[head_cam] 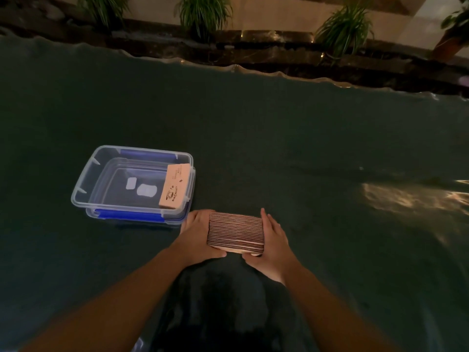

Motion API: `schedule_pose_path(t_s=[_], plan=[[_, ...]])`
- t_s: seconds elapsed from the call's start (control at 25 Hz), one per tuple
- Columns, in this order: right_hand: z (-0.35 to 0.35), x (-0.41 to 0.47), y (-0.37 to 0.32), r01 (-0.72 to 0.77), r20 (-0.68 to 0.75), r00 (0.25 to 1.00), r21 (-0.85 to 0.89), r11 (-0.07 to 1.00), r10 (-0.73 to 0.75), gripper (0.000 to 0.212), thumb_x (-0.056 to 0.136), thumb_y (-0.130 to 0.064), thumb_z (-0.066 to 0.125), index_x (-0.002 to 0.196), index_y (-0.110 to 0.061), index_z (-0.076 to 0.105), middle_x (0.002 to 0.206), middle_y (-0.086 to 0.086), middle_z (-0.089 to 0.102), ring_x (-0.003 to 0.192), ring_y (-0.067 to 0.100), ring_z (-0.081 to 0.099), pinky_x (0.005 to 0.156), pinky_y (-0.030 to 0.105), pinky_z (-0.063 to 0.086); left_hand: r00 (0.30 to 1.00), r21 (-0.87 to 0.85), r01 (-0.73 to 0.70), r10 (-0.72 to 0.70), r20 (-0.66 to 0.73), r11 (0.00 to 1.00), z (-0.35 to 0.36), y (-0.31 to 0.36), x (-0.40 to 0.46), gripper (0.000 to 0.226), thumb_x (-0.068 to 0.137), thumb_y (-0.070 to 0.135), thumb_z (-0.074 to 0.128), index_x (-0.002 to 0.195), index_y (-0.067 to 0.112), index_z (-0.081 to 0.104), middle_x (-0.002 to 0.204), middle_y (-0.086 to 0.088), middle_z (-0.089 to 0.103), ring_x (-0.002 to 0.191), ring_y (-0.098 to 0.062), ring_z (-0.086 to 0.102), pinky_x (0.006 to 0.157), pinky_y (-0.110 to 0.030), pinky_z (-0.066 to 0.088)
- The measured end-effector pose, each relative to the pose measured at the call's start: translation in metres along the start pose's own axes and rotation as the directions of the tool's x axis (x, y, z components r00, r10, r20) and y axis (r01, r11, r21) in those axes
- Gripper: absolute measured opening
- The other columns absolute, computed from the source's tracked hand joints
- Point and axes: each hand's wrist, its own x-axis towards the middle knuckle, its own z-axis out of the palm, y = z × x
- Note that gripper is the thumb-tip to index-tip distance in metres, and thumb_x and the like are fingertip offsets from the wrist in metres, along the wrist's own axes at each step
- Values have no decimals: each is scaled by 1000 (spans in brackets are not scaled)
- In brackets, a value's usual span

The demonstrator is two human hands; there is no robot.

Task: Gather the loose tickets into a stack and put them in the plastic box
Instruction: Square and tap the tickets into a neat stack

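Scene: dim room, dark green table (pixel 279 148), seen from my head cam looking down.
Stack: tickets (pixel 236 231) squared into one thick pile, edges showing as stripes, long axis running L-R btwn my palms, just in front of me.
My left hand (pixel 196 235): pressed flat on stack's L end, thumb under near edge.
My right hand (pixel 271 240): same on R end; both holding the pile, not spread wide.
Box: clear plastic box (pixel 96 174), blue clips, open, up and to the L of the stack, close by; L hand is nearer it.
Inside box: a tan ticket bundle (pixel 175 185) along its R wall.
Next, I'd guess: lift and carry the pile L and fwd into the free floor.
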Motion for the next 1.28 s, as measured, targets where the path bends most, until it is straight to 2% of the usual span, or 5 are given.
schedule_pose_path(t_s=[0.32,0.48,0.72,0.96,1.28], plan=[[1,5,5,125,-70,987,-209,970,-142,103,75,-69,64,160,-23,27,164,-3,35,161,19,10,130,47,4,999,-6,-45,45,17,999,-3,-1,3,113,59,58,91,150,33,28,155,0,33,145,-22,28,121,-49,32],[-1,1,8,105,-46,993,-155,982,-113,117,66,-83,66,161,-28,25,165,-6,32,160,19,14,129,45,5,994,36,-85,82,70,996,-7,-7,0,129,54,56,92,156,32,17,158,1,30,148,-23,24,123,-53,26],[3,2,6,102,-73,991,-122,987,-112,97,91,-83,21,168,-23,20,173,0,29,160,15,12,130,47,4,994,65,-95,91,59,993,-4,-4,1,125,60,55,91,156,31,16,159,-1,27,149,-23,19,124,-50,19],[-6,2,8,140,22,990,-256,956,-139,114,73,-77,68,162,-22,24,166,-2,32,160,20,16,131,49,7,998,59,-60,59,34,996,-1,2,3,107,67,50,90,152,28,28,157,-3,31,147,-23,25,122,-49,28],[1,8,8,48,-83,995,-115,992,-58,105,61,-68,74,150,-29,35,148,-9,43,146,15,28,124,45,16,999,28,-37,36,18,999,5,-6,7,115,58,58,91,150,37,24,155,2,28,144,-21,23,121,-48,26]])
